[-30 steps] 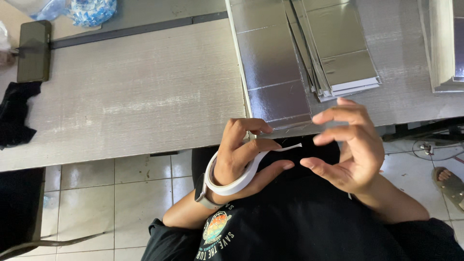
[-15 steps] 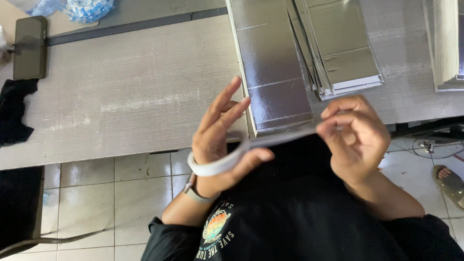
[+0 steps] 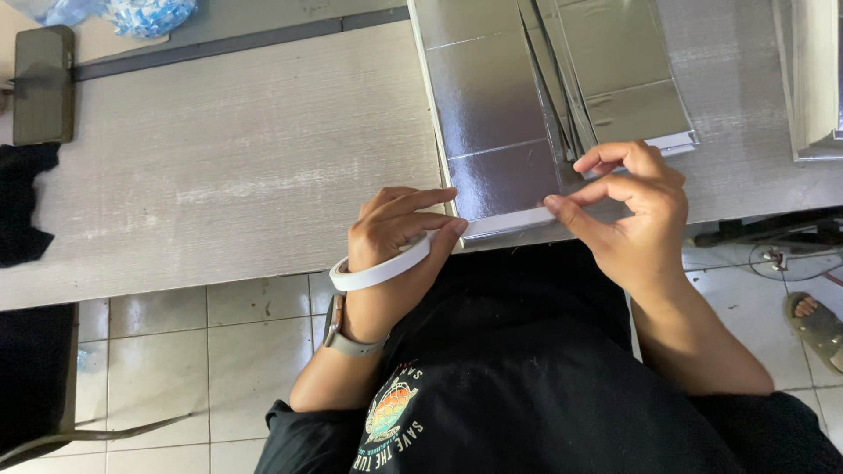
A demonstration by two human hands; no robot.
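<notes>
The left hand wears a roll of white tape looped around its palm like a bracelet, and its grip is partly closed, the thumb and forefinger pressing the tape strip down at the near left corner of a silver foil-faced sheet. From that grip the strip runs along the sheet's near edge toward the right hand, whose grip is a narrow pinch: thumb and forefinger tips close on the strip's free end just at the sheet's near right corner, the other fingers curled above it. The sheet lies flat on the grey worktop, its near edge at the worktop's front rim, between the two grips. Just beyond the right hand's grip sits a stack of similar silver sheets, fanned and overlapping the first sheet's far side. Below the left grip a wristwatch circles the wrist. Far off to the left of both grips, a dark phone and a black cloth rest on the worktop.
</notes>
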